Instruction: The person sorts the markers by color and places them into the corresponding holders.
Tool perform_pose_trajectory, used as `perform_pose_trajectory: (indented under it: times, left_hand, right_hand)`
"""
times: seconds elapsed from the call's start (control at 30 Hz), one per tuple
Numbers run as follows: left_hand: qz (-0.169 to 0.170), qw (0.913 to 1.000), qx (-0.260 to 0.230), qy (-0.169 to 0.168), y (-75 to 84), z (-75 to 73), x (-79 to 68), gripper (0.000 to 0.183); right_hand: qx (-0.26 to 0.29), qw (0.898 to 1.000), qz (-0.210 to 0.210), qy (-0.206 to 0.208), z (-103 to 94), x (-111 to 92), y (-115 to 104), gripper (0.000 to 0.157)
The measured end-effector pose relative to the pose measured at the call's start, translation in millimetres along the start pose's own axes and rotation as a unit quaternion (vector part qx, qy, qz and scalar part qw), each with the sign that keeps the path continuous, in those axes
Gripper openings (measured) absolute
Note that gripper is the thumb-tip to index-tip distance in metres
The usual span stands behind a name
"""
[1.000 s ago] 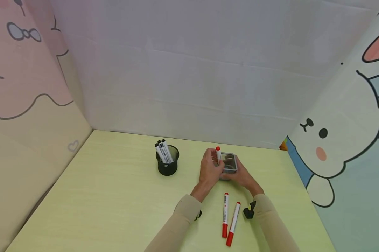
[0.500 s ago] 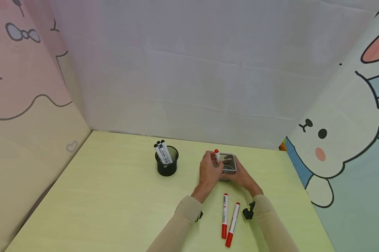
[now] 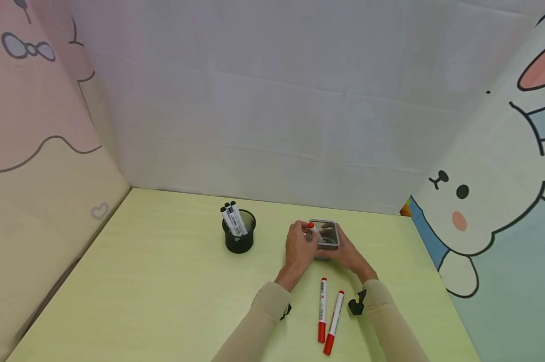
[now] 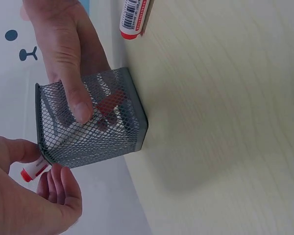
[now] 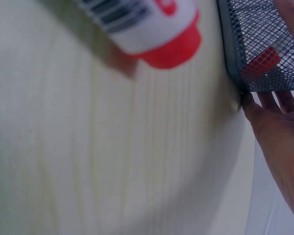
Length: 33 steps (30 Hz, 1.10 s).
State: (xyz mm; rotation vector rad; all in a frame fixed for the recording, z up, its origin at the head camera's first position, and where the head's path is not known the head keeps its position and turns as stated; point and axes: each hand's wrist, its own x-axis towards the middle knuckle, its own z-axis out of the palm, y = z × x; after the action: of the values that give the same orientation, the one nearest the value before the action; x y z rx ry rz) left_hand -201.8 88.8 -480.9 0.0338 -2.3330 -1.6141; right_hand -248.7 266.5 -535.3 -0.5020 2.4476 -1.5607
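A square grey mesh pen holder point(image 4: 88, 139) stands at the right back of the table. My right hand point(image 3: 348, 251) grips it from the right, thumb across the front mesh and other fingers partly hidden behind it. My left hand point(image 3: 299, 249) is at the holder's left rim, pinching a white marker point(image 4: 37, 168) with a red end. That marker leans into the holder, its red end point(image 3: 311, 225) sticking out over the rim corner. Red marker parts point(image 5: 264, 58) show through the mesh, low inside the holder.
Two red-and-white markers, one on the left point(image 3: 322, 309) and one on the right point(image 3: 334, 322), lie between my forearms. A round black mesh pen cup point(image 3: 239, 244) with several black-capped markers point(image 3: 234, 219) stands to the left. A plain wall covering point(image 3: 263, 125) rises behind the table.
The red-ended marker has gone lower into the holder and changed from nearly upright to leaning left. My left hand has dropped slightly with it. My right hand stays on the holder.
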Motion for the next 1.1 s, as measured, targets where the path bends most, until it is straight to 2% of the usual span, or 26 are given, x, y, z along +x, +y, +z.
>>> perform_pose_trajectory:
  times: [0.4, 0.6, 0.83, 1.1]
  left_hand:
    - [-0.042, 0.999, -0.004, -0.014, -8.2, -4.9, -6.1, 0.028]
    - [-0.038, 0.9991, -0.018, 0.002, -8.1, -11.2, -14.1, 0.03]
    - [-0.053, 0.9984, -0.021, -0.001, -6.6, -17.3, -25.5, 0.035]
    - [-0.06, 0.998, 0.012, -0.016, -7.7, -24.2, -37.2, 0.03]
  right_hand:
    - [-0.007, 1.0, 0.004, 0.003, -0.4, -2.2, 3.0, 0.089]
    - [-0.007, 1.0, 0.001, 0.006, 0.0, -2.2, 3.5, 0.089]
    - [-0.015, 1.0, 0.01, 0.012, -0.4, -2.9, 2.9, 0.091]
    - [-0.002, 1.0, -0.006, 0.01, 1.5, -1.7, 1.0, 0.085]
